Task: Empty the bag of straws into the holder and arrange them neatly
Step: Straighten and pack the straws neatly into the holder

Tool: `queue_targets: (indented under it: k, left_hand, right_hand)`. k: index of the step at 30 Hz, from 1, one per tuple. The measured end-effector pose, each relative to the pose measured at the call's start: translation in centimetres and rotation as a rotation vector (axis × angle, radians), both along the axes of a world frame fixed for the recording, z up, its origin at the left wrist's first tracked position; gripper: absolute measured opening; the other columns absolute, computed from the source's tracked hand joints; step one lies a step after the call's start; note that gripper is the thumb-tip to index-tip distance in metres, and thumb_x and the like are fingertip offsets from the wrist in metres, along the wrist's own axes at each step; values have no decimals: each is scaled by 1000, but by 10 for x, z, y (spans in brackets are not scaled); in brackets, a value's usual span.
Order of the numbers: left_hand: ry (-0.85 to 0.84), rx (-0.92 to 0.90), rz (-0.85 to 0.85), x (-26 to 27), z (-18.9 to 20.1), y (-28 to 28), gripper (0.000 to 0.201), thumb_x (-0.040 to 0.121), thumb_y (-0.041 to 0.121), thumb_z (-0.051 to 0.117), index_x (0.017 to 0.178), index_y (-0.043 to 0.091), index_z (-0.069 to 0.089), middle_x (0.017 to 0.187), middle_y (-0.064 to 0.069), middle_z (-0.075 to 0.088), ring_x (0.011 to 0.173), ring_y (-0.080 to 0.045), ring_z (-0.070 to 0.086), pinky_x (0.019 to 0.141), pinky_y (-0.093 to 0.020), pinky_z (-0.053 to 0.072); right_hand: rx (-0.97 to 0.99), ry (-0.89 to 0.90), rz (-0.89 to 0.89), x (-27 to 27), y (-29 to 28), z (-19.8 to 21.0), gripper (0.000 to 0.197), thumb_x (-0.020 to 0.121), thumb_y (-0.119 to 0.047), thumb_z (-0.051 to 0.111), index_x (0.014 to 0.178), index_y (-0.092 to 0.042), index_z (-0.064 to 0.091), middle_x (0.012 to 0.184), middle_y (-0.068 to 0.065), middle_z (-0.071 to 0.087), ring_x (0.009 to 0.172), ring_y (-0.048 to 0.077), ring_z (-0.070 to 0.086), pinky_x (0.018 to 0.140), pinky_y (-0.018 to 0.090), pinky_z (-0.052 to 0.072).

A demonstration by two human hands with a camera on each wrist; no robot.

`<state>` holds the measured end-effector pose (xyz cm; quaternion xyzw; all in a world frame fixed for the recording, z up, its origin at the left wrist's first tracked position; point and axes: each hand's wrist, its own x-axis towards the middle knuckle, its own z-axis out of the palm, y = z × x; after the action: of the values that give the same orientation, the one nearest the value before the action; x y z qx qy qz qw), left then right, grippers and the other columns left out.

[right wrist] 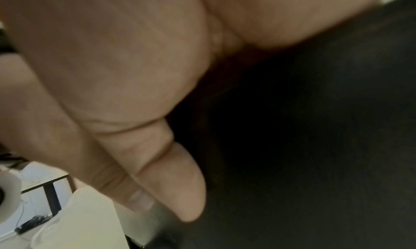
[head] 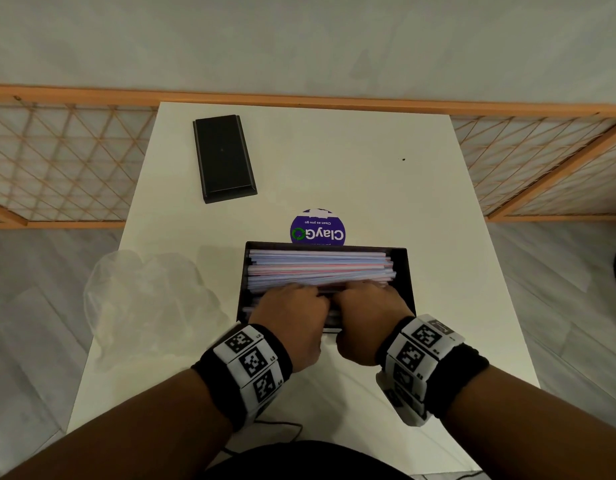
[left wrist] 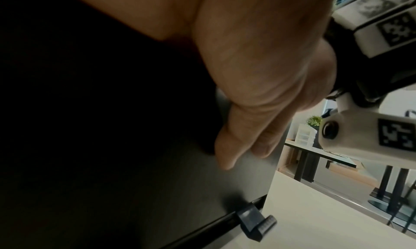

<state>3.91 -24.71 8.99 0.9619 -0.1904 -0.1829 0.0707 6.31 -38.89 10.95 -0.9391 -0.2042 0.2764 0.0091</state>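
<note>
A black rectangular holder (head: pixel 409 278) sits at the table's middle, filled with pale pink, blue and white straws (head: pixel 317 268) lying lengthwise. Both hands reach over its near wall. The fingers of my left hand (head: pixel 299 296) and my right hand (head: pixel 365 294) bend down into the nearest straws, side by side and almost touching. In the wrist views each thumb (left wrist: pixel 225 156) (right wrist: pixel 180 181) lies against the outside of the holder's dark front wall (left wrist: pixel 157 164) (right wrist: pixel 292 146); the fingers are hidden there. The empty clear plastic bag (head: pixel 143 299) lies crumpled left of the holder.
A black lid-like tray (head: pixel 225 157) lies at the table's far left. A round purple sticker (head: pixel 317 230) sits just behind the holder. A small black latch (left wrist: pixel 321 224) sticks out at the holder's base. A wooden lattice screen (head: pixel 57 161) stands behind the white table (head: pixel 368 161).
</note>
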Motion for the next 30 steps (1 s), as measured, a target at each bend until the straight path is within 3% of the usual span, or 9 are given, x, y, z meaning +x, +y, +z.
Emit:
queue_targets:
  k: [4, 8, 11, 13, 18, 22, 25, 28, 30]
  left_hand:
    - [53, 5, -1, 1, -2, 1, 35, 87, 29, 63, 121, 26, 64, 123, 4, 64, 111, -23, 63, 92, -35, 53]
    - [74, 26, 21, 0, 0, 7, 32, 87, 30, 63, 118, 24, 65, 119, 3, 65, 107, -24, 65, 90, -37, 55]
    - [103, 148, 41, -1, 4, 17, 16, 89, 29, 59, 102, 21, 64, 108, 1, 67, 99, -25, 67, 81, -34, 53]
    - [134, 202, 41, -1, 6, 20, 6, 90, 27, 57, 92, 23, 61, 102, 0, 68, 93, -24, 68, 76, -33, 52]
    - [163, 196, 57, 1, 7, 18, 5, 89, 27, 59, 86, 24, 59, 97, 1, 69, 89, -23, 68, 73, -30, 50]
    - [162, 206, 54, 1, 8, 17, 10, 89, 28, 59, 92, 21, 65, 98, 0, 69, 89, -23, 68, 74, -31, 52]
    - [135, 192, 48, -1, 10, 17, 15, 90, 27, 59, 101, 19, 65, 106, -2, 66, 97, -25, 66, 79, -33, 52]
    - [42, 55, -8, -2, 8, 14, 29, 89, 27, 62, 117, 20, 57, 118, -1, 59, 110, -24, 59, 90, -35, 48]
    - [61, -46, -31, -2, 8, 11, 32, 89, 26, 64, 119, 20, 54, 121, 0, 57, 113, -23, 56, 91, -34, 46]
  right_hand:
    - [25, -68, 75, -5, 5, 1, 43, 72, -28, 63, 115, -25, 63, 120, 0, 57, 114, 27, 52, 98, 41, 46]
    - [43, 80, -31, -2, 3, -1, 32, 74, -26, 57, 106, -23, 64, 108, 1, 67, 100, 26, 64, 87, 35, 55]
    - [-56, 67, -33, 1, -5, -2, 24, 77, -32, 54, 98, -23, 62, 100, 0, 69, 95, 26, 67, 86, 34, 54]
    - [-80, 76, -35, 1, -6, -1, 15, 78, -33, 53, 90, -23, 56, 94, -1, 67, 89, 25, 66, 84, 33, 55]
    - [-93, 101, -46, 2, -5, 0, 10, 80, -33, 53, 85, -24, 52, 80, -5, 55, 73, 21, 54, 80, 31, 54]
    - [-101, 98, -50, 2, -5, -1, 10, 81, -33, 53, 85, -24, 51, 78, -5, 53, 73, 21, 52, 80, 29, 52]
    - [-107, 98, -55, 2, -4, 0, 10, 81, -32, 53, 84, -23, 51, 77, -5, 51, 74, 22, 52, 79, 29, 50]
    - [-106, 71, -52, 0, -3, -1, 13, 80, -33, 53, 86, -22, 55, 90, -1, 63, 84, 24, 61, 84, 30, 52]
    - [-101, 48, -43, -1, -3, -2, 22, 79, -34, 54, 95, -22, 63, 104, 1, 64, 98, 26, 63, 88, 32, 51]
